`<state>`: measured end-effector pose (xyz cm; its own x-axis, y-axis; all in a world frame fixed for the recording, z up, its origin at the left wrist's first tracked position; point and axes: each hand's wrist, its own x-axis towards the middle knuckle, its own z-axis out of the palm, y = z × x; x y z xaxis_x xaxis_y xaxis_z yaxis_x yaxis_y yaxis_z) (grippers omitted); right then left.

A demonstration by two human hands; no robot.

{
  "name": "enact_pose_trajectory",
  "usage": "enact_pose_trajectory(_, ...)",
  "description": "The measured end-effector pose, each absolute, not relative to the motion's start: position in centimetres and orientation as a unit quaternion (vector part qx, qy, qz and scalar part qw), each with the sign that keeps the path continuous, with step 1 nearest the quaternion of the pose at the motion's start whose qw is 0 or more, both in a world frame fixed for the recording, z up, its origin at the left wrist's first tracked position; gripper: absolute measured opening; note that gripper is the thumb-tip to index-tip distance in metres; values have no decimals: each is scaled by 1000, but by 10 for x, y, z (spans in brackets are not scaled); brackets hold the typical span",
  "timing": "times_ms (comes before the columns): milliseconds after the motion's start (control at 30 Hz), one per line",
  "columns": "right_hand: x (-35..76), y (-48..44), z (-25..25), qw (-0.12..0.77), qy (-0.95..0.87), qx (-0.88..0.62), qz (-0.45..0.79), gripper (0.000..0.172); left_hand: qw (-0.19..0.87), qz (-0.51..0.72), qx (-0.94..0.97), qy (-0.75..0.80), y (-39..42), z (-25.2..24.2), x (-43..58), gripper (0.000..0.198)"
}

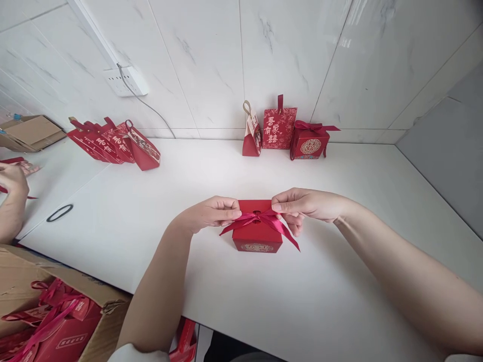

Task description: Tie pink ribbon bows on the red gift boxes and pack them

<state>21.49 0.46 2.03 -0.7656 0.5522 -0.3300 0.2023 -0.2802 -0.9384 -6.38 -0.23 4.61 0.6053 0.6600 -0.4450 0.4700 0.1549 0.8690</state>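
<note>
Clock hours are read from the red box (pixel 257 233) at mid-bench, the wall at twelve. Farthest left, near nine o'clock, a co-worker's hand (pixel 12 181) comes in at the bench's left end; beyond it, between nine and ten, a cardboard box (pixel 32 133) sits near the wall. At eight, a carton (pixel 103 281) of red packages (pixel 71 327) stands against the near edge, its rim crowding that side. A dark oval ring (pixel 50 219) lies at nine, close to the seam in the bench (pixel 162 193). Red bags (pixel 113 143) lean together at ten.

The left hand pinches the left side of the pink ribbon (pixel 257 217), thumb against fingers; the right hand (pixel 307 203) pinches its right side, lower fingers curled beneath. The knot sits over the red box's top, with tails hanging at eight and four.

Along the wall at twelve stand a small pouch (pixel 251 138) and a flat red bag (pixel 279 128), with a bow-tied box (pixel 309 142) at one. White surface runs from these to the hands, and wide toward three, up to the grey panel (pixel 449 151) at two. The near edge passes at six.
</note>
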Motion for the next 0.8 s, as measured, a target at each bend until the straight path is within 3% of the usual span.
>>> enact_pose_trajectory(300, 220, 10, 16, 113, -619, -294, 720, 36, 662, 107, 628, 396, 8, 30, -73, 30)
enact_pose_trajectory(800, 214, 5, 16, 143, -630, -330, 688, 35, 632, 90, 665, 389, 8, 33, -68, 36)
